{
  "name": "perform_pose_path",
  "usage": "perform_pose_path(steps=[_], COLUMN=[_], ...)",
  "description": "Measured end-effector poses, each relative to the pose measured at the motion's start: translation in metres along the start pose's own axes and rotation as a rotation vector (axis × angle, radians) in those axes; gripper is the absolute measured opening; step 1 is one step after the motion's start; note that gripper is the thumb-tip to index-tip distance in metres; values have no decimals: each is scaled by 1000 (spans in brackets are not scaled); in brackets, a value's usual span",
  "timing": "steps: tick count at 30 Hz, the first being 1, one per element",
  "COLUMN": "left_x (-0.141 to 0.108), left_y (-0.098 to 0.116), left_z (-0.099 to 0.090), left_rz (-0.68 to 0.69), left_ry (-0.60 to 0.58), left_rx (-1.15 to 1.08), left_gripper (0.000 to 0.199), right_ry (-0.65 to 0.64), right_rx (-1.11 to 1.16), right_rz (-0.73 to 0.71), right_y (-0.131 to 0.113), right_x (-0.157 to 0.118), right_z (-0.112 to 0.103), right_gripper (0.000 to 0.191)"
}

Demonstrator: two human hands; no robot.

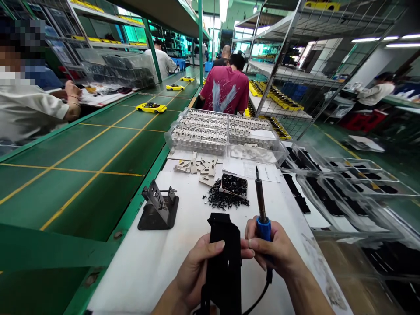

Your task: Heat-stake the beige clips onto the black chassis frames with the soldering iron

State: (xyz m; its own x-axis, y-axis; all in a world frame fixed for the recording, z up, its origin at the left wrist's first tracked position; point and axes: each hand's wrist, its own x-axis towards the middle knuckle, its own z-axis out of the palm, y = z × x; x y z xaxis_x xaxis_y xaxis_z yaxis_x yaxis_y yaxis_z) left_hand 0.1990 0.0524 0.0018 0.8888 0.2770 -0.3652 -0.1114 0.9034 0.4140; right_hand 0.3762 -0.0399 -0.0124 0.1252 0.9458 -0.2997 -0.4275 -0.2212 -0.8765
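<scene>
My left hand (pixel 201 258) is wrapped round a long, flat black plastic part (pixel 225 267), its thumb lying across the top face. In my right hand (pixel 278 247) is a soldering iron (pixel 261 205) with a blue handle, its tip pointing up and away from the part. The right fingertips come close to the left fingers at the part's edge; whether they pinch something small I cannot make out. Beyond the part lie a heap of small black screws (pixel 219 199) and a dark tray of them (pixel 234 184). Loose pale plates (pixel 203 167) are scattered behind.
A metal iron stand (pixel 159 208) sits at the table's left edge. Clear trays (pixel 197 135) of pale parts stand at the back. Left runs a green conveyor (pixel 124 148) carrying yellow toy cars (pixel 151 107). Trays of black parts (pixel 328 197) are at right. Co-workers sit ahead and left.
</scene>
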Motion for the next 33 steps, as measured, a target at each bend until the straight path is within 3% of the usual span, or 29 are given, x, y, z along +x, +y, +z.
perform_pose_path(steps=[4,7,11,16,20,28,33], left_x=[1,3,2,-6,-9,-13,-15], left_y=[6,8,4,-6,-8,-10,-13], left_z=[7,9,13,24,27,28,19], left_rz=[23,147,232,189,252,329,357], left_ry=[115,247,296,329,359,342,323], left_rx=[161,486,799,883,901,950,1024], left_gripper=[34,39,37,38,36,47,46], right_ry=[70,175,205,368,483,593,658], right_rx=[-80,-108,-119,-193,-160,-70,-165], right_rz=[-4,-2,-7,-46,-19,-83,-127], right_y=[-8,-22,-34,-27,-14,2,10], right_x=[-6,-12,-15,-12,-11,-7,-10], right_z=[7,21,40,60,71,78,84], right_gripper=[39,38,39,44,50,50,49])
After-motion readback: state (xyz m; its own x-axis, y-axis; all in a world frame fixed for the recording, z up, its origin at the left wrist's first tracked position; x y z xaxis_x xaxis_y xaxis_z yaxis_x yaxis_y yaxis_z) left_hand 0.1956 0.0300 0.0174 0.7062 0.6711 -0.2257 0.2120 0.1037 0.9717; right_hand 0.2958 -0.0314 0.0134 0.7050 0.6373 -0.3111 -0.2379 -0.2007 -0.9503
